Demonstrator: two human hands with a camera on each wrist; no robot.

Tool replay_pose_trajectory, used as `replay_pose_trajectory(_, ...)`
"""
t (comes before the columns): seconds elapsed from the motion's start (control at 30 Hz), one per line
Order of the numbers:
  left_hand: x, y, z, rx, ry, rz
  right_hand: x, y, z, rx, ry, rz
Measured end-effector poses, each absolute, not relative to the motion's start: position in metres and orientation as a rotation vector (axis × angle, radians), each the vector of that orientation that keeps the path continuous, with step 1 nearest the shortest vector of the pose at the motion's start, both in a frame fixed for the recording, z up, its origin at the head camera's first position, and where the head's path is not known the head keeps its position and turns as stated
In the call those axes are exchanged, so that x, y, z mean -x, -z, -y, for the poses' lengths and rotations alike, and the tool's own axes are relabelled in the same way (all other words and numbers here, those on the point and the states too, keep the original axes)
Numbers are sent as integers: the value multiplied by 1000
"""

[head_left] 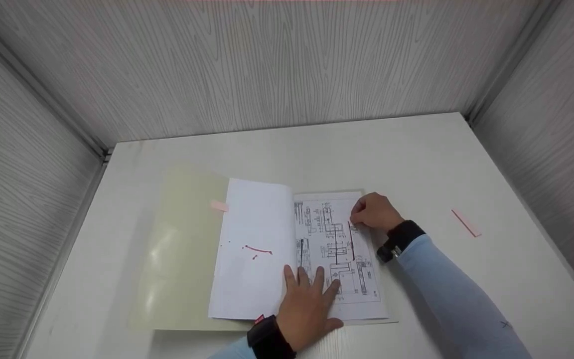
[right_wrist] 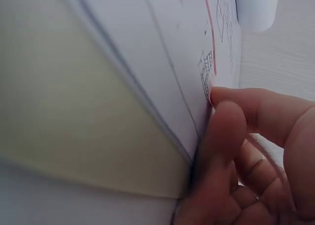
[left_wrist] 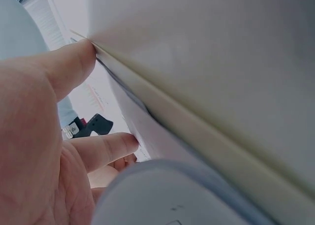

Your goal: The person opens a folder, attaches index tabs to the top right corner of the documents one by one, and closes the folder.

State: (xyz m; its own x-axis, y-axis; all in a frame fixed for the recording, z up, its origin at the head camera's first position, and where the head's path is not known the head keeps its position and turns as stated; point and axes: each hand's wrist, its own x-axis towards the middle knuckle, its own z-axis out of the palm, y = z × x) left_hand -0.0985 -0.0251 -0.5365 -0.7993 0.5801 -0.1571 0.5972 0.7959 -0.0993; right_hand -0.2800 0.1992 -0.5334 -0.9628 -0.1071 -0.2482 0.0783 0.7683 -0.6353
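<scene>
An open booklet with a pale yellow-green cover lies on the table. Its left-hand white sheet bears red ink marks and a pink sticky tab at its outer edge. On the right lies a page of technical drawings with a dark red line. My left hand rests spread on that page's lower part, fingers straight. At the page's right edge, my right hand pinches thumb and index finger together; the right wrist view shows a sliver of pink sticky tab there, mostly hidden by the fingers.
To the right of the booklet, a narrow pink strip with a red edge lies on the white table. Grey wood-grain panels stand behind the table and at both sides. Both wrists wear black straps.
</scene>
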Motion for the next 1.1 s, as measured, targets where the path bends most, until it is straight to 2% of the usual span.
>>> replay_pose_trajectory(0.5,99,537,25,-917,157,-2862,272,530,-204,130,832,-2830)
replay_pose_trajectory(0.77,98,534,25,-925,172,-2863,272,534,-197,77,765,-2819)
replay_pose_trajectory(1.1,98,537,25,-930,191,-2885,275,533,-206,201,714,-2771)
